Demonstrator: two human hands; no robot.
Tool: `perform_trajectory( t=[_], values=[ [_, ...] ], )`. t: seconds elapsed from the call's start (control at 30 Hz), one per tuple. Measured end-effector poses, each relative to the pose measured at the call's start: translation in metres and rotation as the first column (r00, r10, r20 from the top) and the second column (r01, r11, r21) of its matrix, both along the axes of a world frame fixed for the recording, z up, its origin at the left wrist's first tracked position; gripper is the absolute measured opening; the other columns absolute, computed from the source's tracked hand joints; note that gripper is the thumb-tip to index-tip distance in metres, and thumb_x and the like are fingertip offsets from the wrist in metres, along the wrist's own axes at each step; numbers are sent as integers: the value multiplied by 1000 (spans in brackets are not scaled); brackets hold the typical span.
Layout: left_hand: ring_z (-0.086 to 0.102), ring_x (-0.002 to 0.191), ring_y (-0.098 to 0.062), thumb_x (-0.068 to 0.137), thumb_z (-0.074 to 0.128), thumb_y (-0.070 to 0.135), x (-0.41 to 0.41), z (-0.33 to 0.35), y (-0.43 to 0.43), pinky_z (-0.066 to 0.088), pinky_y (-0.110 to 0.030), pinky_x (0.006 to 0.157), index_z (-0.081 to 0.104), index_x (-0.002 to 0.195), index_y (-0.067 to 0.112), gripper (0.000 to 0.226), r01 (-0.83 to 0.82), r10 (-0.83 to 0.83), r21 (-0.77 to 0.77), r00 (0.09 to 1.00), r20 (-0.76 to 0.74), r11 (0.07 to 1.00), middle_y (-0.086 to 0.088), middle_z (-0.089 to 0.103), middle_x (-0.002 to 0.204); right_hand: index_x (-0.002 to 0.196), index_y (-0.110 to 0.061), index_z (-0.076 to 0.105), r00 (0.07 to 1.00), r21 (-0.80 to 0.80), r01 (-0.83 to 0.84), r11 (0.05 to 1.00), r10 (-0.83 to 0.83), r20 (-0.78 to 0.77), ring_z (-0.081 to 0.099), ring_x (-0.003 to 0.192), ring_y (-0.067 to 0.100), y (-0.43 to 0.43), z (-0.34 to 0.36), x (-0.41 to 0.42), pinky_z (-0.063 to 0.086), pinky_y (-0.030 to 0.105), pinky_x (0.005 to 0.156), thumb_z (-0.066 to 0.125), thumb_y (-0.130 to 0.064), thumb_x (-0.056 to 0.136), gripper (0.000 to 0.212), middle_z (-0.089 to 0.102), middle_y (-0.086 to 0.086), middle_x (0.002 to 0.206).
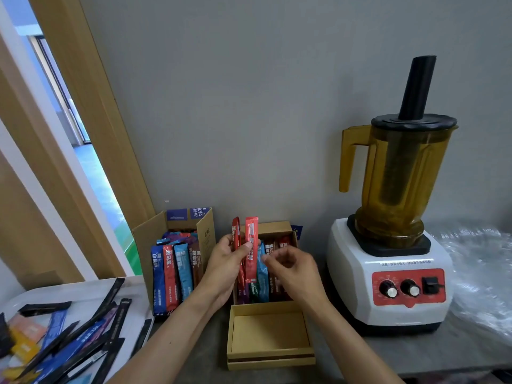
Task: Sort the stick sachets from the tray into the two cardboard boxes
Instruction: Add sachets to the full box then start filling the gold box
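Head view: the left hand pinches two red sachets upright over the right box. The right hand curls beside them, its hold unclear. Loose sachets remain on the tray beside the left box. Risk: a slack pinch may drop one sachet outside its box.

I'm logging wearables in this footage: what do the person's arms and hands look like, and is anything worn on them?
The left forearm and right forearm are bare down to the frame's bottom edge, with no sleeves showing. The left hand and right hand wear no gloves. No watch, bracelet or ring is visible, though the picture is slightly blurred.
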State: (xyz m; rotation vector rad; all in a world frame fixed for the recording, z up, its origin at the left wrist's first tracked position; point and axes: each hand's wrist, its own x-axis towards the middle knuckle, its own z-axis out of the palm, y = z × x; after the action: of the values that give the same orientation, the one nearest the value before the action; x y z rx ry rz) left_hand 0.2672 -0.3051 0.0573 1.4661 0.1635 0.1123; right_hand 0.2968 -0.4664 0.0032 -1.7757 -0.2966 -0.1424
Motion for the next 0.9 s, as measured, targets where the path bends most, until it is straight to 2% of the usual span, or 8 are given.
perform_trajectory(
  t=[0.07, 0.23, 0.37, 0.43, 0.53, 0.63, 0.77, 0.9],
  values=[
    [76, 104, -14, 101, 62, 13, 1, 1, -3, 60, -34, 86, 62, 123, 17, 23, 7, -7, 21, 1000, 6, 1000, -2, 79, 113, 97, -20, 70, 989, 38, -129, 991, 131, -69, 75, 94, 5, 1, -1, -5, 62, 23, 77, 82, -34, 87, 21, 77, -4, 100],
    [78, 95, -21, 93, 73, 16, 1, 6, -11, 60, -41, 88, 61, 96, 12, 13, -23, 23, 41, 1000, 2, 999, -7, 81, 100, 105, -14, 66, 973, 168, -163, 972, 187, -135, 76, 96, 11, -3, -2, -6, 58, 21, 72, 80, -23, 90, 22, 77, 2, 107],
    [77, 100, -23, 96, 71, 28, 4, 11, -4, 58, -42, 93, 57, 95, 13, 20, 24, -24, 51, 1000, -5, 998, -8, 80, 102, 124, -10, 63, 882, 348, -309, 885, 404, -244, 74, 111, 25, -18, 0, -7, 59, 41, 94, 67, -21, 100, 27, 76, 9, 118],
    [77, 102, -22, 92, 75, 20, 4, 14, -1, 58, -44, 95, 51, 90, 16, 24, 60, -62, 98, 998, 23, 993, -7, 80, 103, 128, -10, 64, 838, 381, -353, 855, 470, -277, 73, 114, 24, -22, 1, -10, 59, 36, 93, 61, -21, 104, 26, 75, 7, 122],
    [79, 94, -20, 86, 81, 12, 2, 18, -5, 62, -38, 84, 50, 81, 16, 31, 33, -46, 155, 996, 81, 987, -7, 80, 95, 124, -17, 70, 849, 348, -332, 876, 439, -294, 71, 114, 20, -20, 1, -12, 55, 30, 89, 57, -28, 106, 25, 75, 3, 123],
    [80, 87, -19, 80, 85, 11, 2, 20, -8, 62, -33, 73, 52, 78, 16, 33, -16, -6, 199, 994, 109, 980, -8, 80, 90, 120, -19, 73, 893, 290, -290, 912, 367, -262, 73, 99, 11, -18, 3, -13, 55, 26, 85, 55, -41, 105, 32, 77, 2, 115],
    [80, 86, -19, 80, 86, 17, 4, 16, -8, 63, -37, 77, 58, 81, 15, 28, -40, 20, 212, 995, 98, 977, -8, 80, 92, 118, -19, 72, 939, 147, -315, 938, 330, -92, 73, 107, 10, -20, 0, -15, 58, 21, 82, 64, -28, 102, 20, 76, -1, 117],
    [79, 88, -14, 84, 83, 23, 8, 7, -8, 62, -37, 81, 61, 90, 14, 25, -72, 58, 207, 996, 70, 976, -2, 79, 94, 114, -21, 72, 955, 36, -276, 961, 278, -105, 74, 103, 7, -20, -2, -14, 61, 23, 80, 67, -29, 100, 17, 76, -3, 110]
  ],
)
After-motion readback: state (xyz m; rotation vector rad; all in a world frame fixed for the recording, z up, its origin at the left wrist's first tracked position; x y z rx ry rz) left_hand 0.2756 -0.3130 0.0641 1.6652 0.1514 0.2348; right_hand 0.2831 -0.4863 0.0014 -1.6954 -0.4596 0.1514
